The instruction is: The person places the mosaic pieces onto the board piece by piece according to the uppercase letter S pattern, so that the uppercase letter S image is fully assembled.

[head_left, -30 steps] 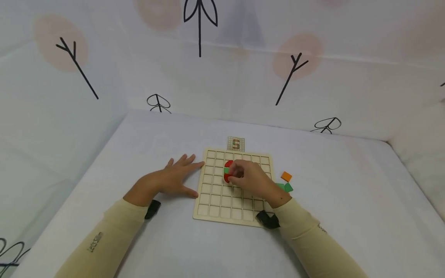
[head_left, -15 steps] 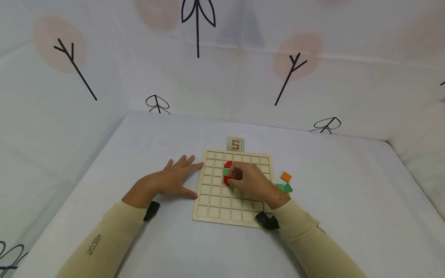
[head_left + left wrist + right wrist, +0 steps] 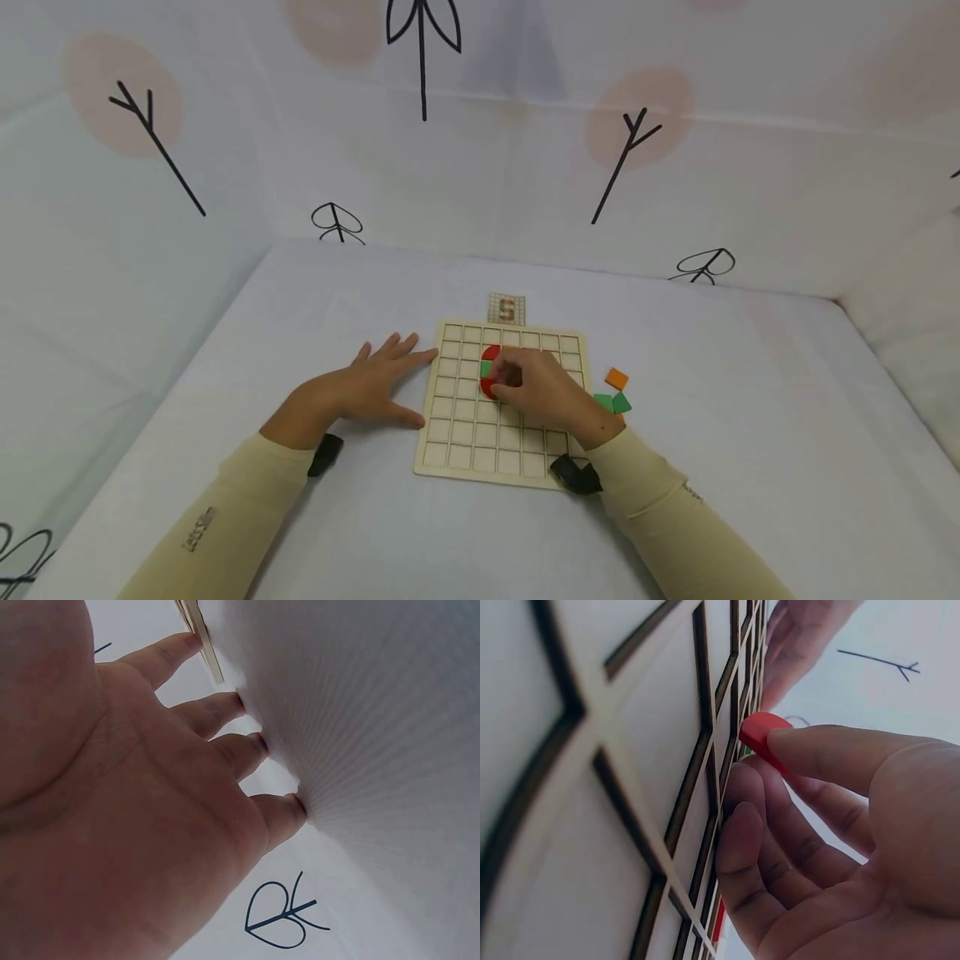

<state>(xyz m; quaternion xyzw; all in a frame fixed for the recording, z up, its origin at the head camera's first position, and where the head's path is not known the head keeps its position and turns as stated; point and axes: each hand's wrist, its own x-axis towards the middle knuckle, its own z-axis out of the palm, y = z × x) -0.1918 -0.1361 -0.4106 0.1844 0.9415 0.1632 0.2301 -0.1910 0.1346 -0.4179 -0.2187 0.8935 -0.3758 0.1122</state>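
A wooden grid board point(image 3: 462, 433) lies on the white table. My right hand point(image 3: 543, 383) is over its middle and pinches a red rounded tile point(image 3: 488, 388) at a grid cell; the right wrist view shows the thumb on that red tile point(image 3: 763, 731), the other fingers curled close to the board. Beyond it a green square tile point(image 3: 486, 368) and another red rounded tile point(image 3: 491, 352) sit in the same column. Cells to their right are partly hidden by my hand. My left hand point(image 3: 375, 383) has its fingers spread on the table, thumb and index touching the board's left edge.
At the board's far edge lies a small card point(image 3: 507, 309) with a printed S pattern. To the right are an orange tile point(image 3: 617, 378) and green tiles point(image 3: 622, 403), with another orange piece partly behind my right wrist. A patterned cloth wall point(image 3: 480, 192) stands behind the table.
The red tile under my right fingers has shifted slightly toward me, away from the green square. My left hand stays at the board's edge.
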